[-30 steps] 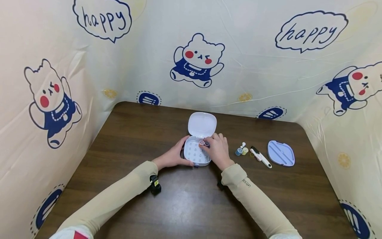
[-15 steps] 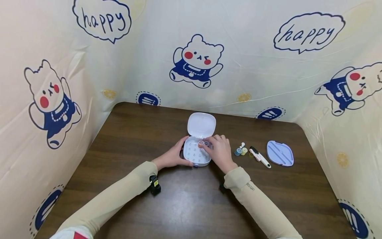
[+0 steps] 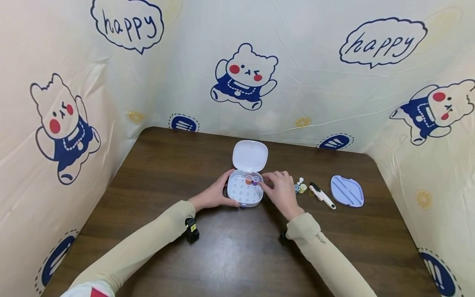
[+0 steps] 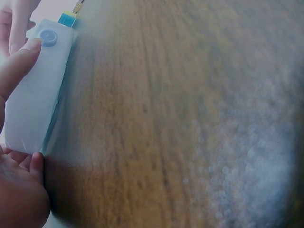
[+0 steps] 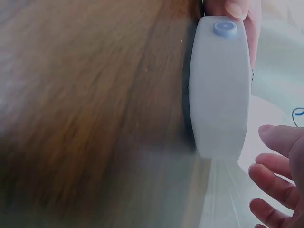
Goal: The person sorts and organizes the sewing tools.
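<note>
A small white sewing box (image 3: 252,204) sits on the table with its lid (image 3: 250,156) raised at the back. Rows of short pegs cover its floor. An orange thread spool (image 3: 249,180) and a purple thread spool (image 3: 255,180) stand side by side at the back right inside. My left hand (image 3: 213,194) grips the box's left side, thumb at the front near the round blue button (image 4: 48,38). Just right of the box is my right hand (image 3: 283,193), holding nothing; its loosely bent fingers (image 5: 275,183) show apart from the box's side in the right wrist view.
Right of the right hand lie a blue spool (image 3: 297,188), a yellow spool (image 3: 303,188) and small white pieces (image 3: 300,180). Beyond them are a black-and-white slim tool (image 3: 323,196) and a lavender divided tray (image 3: 346,191). A printed cloth (image 3: 315,95) hangs behind the table.
My right hand has let go of the purple spool, which stays beside the orange one, and has moved right, out of the box. The left hand keeps its grip on the box.
</note>
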The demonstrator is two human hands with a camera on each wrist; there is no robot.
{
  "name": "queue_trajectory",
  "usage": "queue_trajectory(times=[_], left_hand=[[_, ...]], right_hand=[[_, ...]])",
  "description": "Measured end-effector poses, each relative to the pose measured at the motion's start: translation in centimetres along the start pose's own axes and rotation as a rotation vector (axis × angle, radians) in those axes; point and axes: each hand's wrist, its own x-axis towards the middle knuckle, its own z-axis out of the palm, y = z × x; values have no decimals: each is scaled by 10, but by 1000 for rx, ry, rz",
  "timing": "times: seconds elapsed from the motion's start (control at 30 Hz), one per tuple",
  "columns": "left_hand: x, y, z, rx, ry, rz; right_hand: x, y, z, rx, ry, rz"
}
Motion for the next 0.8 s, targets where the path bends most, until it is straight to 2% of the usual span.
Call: queue_trajectory(times=[0.5,0.8], left_hand=[[0,1,0,-4,-2,-6],[0,2,0,16,3,-7]], right_hand=[[-17,24,-19,-5,32,18],[-27,41,-26,-2,82,1]])
